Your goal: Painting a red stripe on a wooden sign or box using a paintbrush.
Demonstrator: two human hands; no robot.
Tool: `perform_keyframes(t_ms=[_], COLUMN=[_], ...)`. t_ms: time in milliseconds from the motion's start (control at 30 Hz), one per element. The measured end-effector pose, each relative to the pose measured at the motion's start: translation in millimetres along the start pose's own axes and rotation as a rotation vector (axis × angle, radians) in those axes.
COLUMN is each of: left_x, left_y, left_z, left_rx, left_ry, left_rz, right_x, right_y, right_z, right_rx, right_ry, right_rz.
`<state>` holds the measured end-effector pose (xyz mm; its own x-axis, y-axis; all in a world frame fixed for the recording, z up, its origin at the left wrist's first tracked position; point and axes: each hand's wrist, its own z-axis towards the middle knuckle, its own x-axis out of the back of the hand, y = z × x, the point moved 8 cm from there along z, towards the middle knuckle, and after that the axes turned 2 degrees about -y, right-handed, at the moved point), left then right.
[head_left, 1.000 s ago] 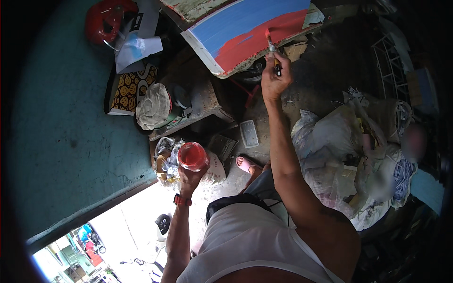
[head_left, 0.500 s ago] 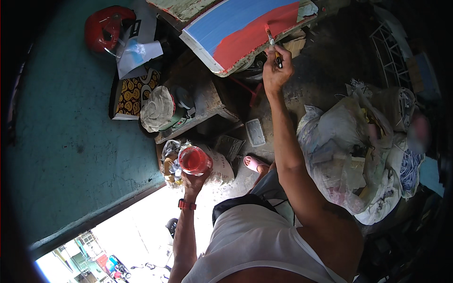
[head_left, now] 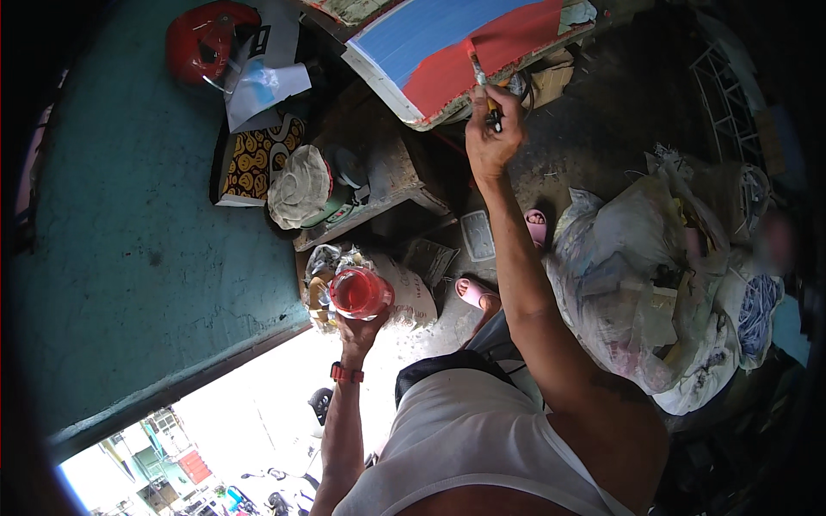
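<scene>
My right hand (head_left: 495, 144) is closed round a paintbrush (head_left: 478, 72). Its red-loaded bristles touch the red area of a flat board (head_left: 486, 43), which is blue along its far side and red along its near side. The board has a pale left edge and a rough near edge. Lower left, my left hand (head_left: 361, 331) grips a clear jar of red paint (head_left: 358, 292) from below, its mouth facing up. A red band circles my left wrist.
At left, a teal wall (head_left: 155, 241) stands beside a red helmet (head_left: 206, 47), papers and a wooden bench (head_left: 387, 202) holding a cloth-topped green object. Stuffed plastic bags (head_left: 628, 258) pile up at right. A clear plastic tray (head_left: 477, 236) lies on the floor near my pink slippers (head_left: 471, 292).
The brush tip has moved left across the red area. My view has shifted slightly, and a second pink slipper now shows beside my right forearm. The jar stays in my left hand.
</scene>
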<state>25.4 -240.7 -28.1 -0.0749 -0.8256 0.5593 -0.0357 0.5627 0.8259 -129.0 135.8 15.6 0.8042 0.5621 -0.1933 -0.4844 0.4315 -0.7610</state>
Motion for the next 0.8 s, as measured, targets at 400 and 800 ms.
perform_keyframes(t_ms=[400,800], left_x=[2,0], left_y=[-15,3], left_z=[-1,8], left_rx=[0.126,-0.043], left_ry=[-0.081,-0.084], left_rz=[-0.002,0.066], right_x=[-1,-16], right_y=[-29,-64], right_z=[-24,-46], right_rx=[0.075,0.067], right_ry=[-0.055,-0.122], right_rz=[-0.048,0.063])
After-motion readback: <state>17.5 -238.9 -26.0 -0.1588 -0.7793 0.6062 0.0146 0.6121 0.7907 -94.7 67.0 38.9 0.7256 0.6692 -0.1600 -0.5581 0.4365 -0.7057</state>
